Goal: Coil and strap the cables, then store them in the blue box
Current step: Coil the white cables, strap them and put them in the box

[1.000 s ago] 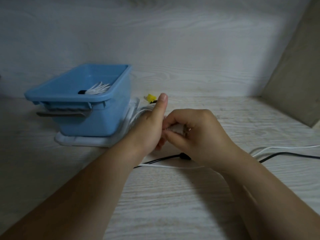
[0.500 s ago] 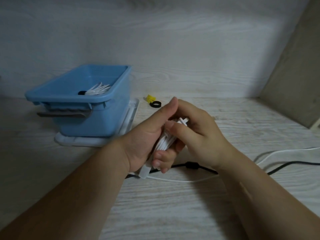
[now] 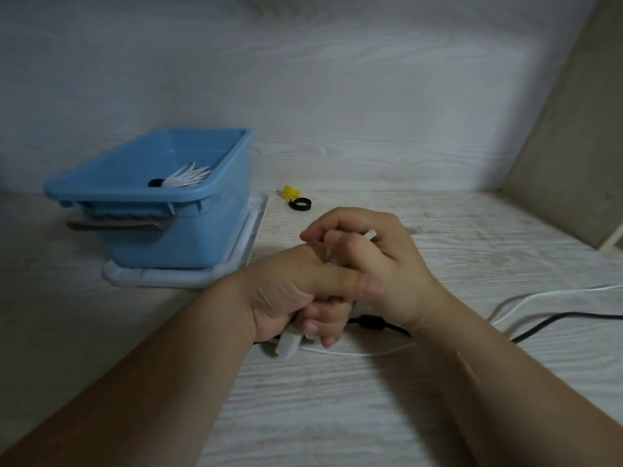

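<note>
The white cable bundle (image 3: 287, 345) sits mid-worktop, clamped in the left hand (image 3: 286, 298). Its fingers are curled tight round the folded loops, with one plug end poking out underneath. The right hand (image 3: 394, 264) is closed over the top of the bundle, fingers pinching it, and a white tip shows between them.

A second ago both hands were further back, up by the box, still gathering loops. Half a second ago the bundle stood up in the left fist with the right just nipping the top. Now the left thumb lies across and the right has wrapped over, so I'd say the coiling is about done and strapping is next (no strap on it that I can see).

The black strap ring (image 3: 300, 204) lies at 12 o'clock from the hands, beside a yellow bit (image 3: 288, 192), so one hand has to let go to fetch it.

The blue box (image 3: 182, 237) is at 10 o'clock on a white tray (image 3: 251, 234), with one strapped coil (image 3: 190, 176) already inside.

A black cable (image 3: 371, 322) runs under the hands and off towards 3 o'clock, alongside a loose white cable (image 3: 539, 294). That could be this bundle's tail, can't tell. Either could snag when the bundle lifts off the worktop (image 3: 337, 409).
</note>
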